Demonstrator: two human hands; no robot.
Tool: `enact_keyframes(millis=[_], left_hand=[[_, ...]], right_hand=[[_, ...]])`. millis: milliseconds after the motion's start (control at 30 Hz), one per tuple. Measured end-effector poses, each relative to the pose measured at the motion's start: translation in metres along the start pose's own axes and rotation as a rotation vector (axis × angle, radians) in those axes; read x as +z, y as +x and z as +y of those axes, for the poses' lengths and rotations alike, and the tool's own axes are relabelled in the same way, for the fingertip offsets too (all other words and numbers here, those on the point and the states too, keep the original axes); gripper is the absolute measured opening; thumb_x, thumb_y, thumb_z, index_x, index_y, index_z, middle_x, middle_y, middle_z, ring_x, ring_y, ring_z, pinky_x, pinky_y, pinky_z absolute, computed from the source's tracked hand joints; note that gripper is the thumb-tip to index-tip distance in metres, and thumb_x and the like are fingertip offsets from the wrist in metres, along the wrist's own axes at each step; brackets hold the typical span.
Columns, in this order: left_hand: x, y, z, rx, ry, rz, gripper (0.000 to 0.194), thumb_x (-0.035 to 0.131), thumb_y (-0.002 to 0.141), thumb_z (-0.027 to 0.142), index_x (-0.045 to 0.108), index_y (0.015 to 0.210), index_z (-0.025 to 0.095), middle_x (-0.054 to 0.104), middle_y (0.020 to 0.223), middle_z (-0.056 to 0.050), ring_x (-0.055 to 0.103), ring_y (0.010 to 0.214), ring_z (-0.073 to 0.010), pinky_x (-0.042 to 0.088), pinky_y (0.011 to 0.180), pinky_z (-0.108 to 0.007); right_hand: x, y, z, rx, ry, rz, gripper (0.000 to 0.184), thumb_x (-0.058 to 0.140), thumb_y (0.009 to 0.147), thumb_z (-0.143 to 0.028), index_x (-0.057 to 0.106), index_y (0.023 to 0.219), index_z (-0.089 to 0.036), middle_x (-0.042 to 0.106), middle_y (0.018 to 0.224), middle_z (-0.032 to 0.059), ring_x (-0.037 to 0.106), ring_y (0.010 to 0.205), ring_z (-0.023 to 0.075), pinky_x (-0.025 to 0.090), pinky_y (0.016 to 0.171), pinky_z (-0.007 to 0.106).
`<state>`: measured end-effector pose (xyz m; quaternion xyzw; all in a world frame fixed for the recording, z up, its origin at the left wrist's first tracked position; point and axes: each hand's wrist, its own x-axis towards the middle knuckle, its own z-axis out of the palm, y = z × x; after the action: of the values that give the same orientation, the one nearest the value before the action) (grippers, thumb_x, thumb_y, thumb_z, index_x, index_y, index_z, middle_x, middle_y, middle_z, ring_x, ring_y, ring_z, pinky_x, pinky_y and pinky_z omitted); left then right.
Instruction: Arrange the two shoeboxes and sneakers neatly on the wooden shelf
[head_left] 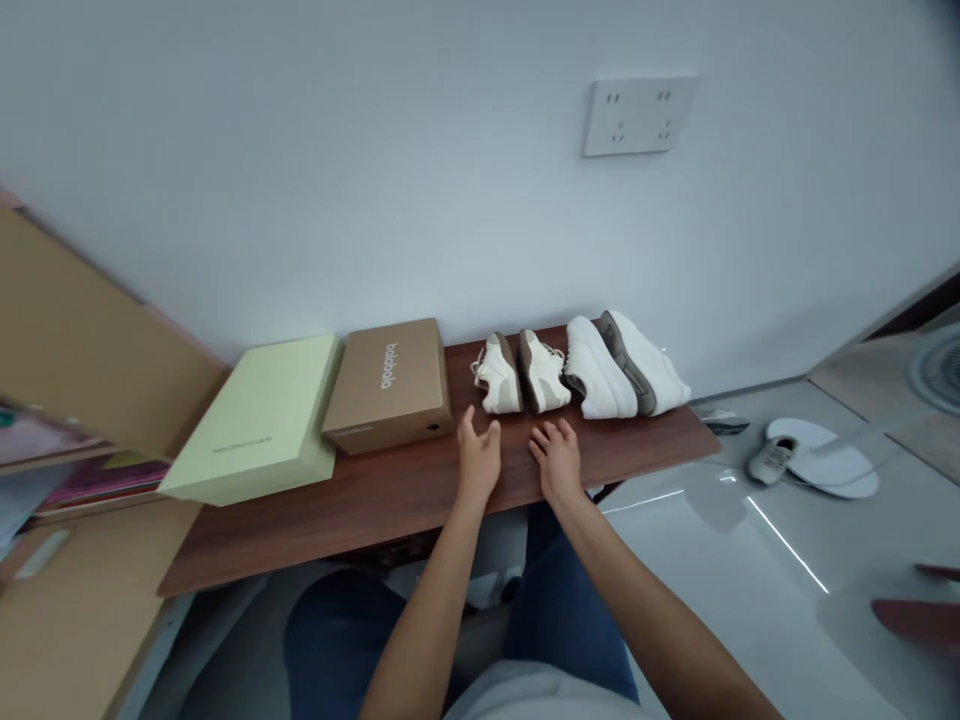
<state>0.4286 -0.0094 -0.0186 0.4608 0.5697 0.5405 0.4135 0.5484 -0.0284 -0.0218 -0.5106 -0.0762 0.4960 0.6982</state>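
Note:
Both hands are over the front part of a brown wooden bench top [390, 490], apart from each other and holding nothing. My left hand [478, 462] has its thumb and fingers spread, just in front of a small cream sneaker [498, 375]. My right hand [557, 458] is open with fingers slightly curled, below the matching small sneaker [547, 373]. The small pair rests on its sides, soles facing each other. To their right, a larger white shoe [600, 370] leans against a second white shoe [646, 365], which has a grey part showing.
Left of the shoes lie a brown shoebox [390, 385] and a pale green shoebox [262, 415]. A shelf unit [82, 350] stands at the left. On the floor at right are a loose shoe [772, 460] and a round white fan base [840, 470]. A wall socket plate [640, 116] is above.

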Motion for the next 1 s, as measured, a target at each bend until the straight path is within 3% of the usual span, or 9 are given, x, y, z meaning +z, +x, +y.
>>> enact_keyframes(millis=[100,200,333,433,533,700,867,933,1000], left_hand=[[-0.059,-0.021,-0.01,0.192,0.049,0.232,0.055,0.059,0.09,0.047,0.046,0.138,0.022,0.044,0.147,-0.018,0.053,0.131,-0.0258,0.046,0.106,-0.041],[-0.114,-0.01,-0.016,0.205,0.111,0.52,0.063,0.058,0.09,0.051,0.041,0.141,0.019,0.037,0.151,-0.02,0.039,0.143,-0.0264,0.035,0.115,-0.042],[-0.154,0.032,-0.017,0.033,0.165,0.528,0.066,0.048,0.094,0.053,0.038,0.142,0.01,0.04,0.15,-0.026,0.038,0.143,-0.0286,0.029,0.118,-0.043],[-0.16,0.051,-0.016,0.027,0.265,0.505,0.068,0.048,0.093,0.056,0.042,0.14,0.008,0.043,0.148,-0.027,0.034,0.145,-0.0308,0.025,0.119,-0.046],[-0.159,0.053,-0.014,0.013,0.318,0.51,0.071,0.049,0.091,0.058,0.041,0.141,0.007,0.043,0.148,-0.029,0.034,0.145,-0.0328,0.024,0.119,-0.049],[-0.163,0.043,0.016,0.204,0.278,0.505,0.062,0.047,0.093,0.058,0.046,0.137,0.014,0.051,0.141,-0.022,0.045,0.137,-0.0279,0.032,0.115,-0.045],[-0.152,0.033,0.076,0.62,0.308,0.592,0.056,0.061,0.089,0.049,0.046,0.134,0.019,0.038,0.149,-0.019,0.04,0.139,-0.0255,0.036,0.113,-0.043],[-0.14,0.028,0.09,0.725,0.325,0.527,0.065,0.063,0.088,0.045,0.036,0.142,0.019,0.034,0.152,-0.021,0.047,0.134,-0.025,0.041,0.109,-0.041],[-0.127,0.02,0.091,0.777,0.39,0.399,0.071,0.062,0.089,0.043,0.029,0.147,0.018,0.043,0.146,-0.022,0.051,0.13,-0.0254,0.042,0.108,-0.043]], right_hand=[[-0.004,-0.029,0.017,-0.164,-0.164,-0.096,0.051,0.065,0.081,-0.041,0.05,0.127,-0.028,0.059,0.13,0.0076,0.063,0.108,0.0187,0.053,0.089,0.036],[0.021,-0.045,0.026,-0.296,-0.298,-0.285,0.051,0.064,0.082,-0.044,0.052,0.129,-0.026,0.06,0.132,0.0111,0.061,0.114,0.0211,0.05,0.095,0.039],[0.088,-0.041,0.031,-0.437,-0.493,-0.529,0.049,0.061,0.085,-0.045,0.056,0.128,-0.022,0.057,0.137,0.0131,0.056,0.123,0.0239,0.043,0.106,0.043],[0.131,-0.03,0.033,-0.489,-0.639,-0.618,0.047,0.061,0.085,-0.046,0.061,0.126,-0.022,0.059,0.136,0.0116,0.049,0.133,0.026,0.033,0.114,0.046],[0.147,-0.025,0.035,-0.429,-0.719,-0.63,0.047,0.06,0.086,-0.049,0.063,0.126,-0.024,0.058,0.139,0.0094,0.048,0.134,0.0266,0.03,0.116,0.048],[0.13,-0.034,0.046,-0.335,-0.599,-0.568,0.054,0.066,0.082,-0.052,0.059,0.131,-0.031,0.057,0.141,0.005,0.05,0.131,0.0252,0.035,0.113,0.047],[0.119,-0.063,0.066,0.14,-0.337,-0.627,0.046,0.061,0.084,-0.059,0.062,0.125,-0.037,0.057,0.14,0.0017,0.052,0.129,0.0258,0.047,0.098,0.05],[0.119,-0.073,0.067,0.273,-0.277,-0.635,0.046,0.055,0.086,-0.065,0.066,0.117,-0.034,0.063,0.133,0.0033,0.055,0.126,0.0265,0.046,0.098,0.051],[0.119,-0.077,0.058,0.337,-0.187,-0.641,0.057,0.043,0.087,-0.074,0.066,0.117,-0.031,0.066,0.128,0.0068,0.057,0.122,0.0285,0.048,0.096,0.052]])
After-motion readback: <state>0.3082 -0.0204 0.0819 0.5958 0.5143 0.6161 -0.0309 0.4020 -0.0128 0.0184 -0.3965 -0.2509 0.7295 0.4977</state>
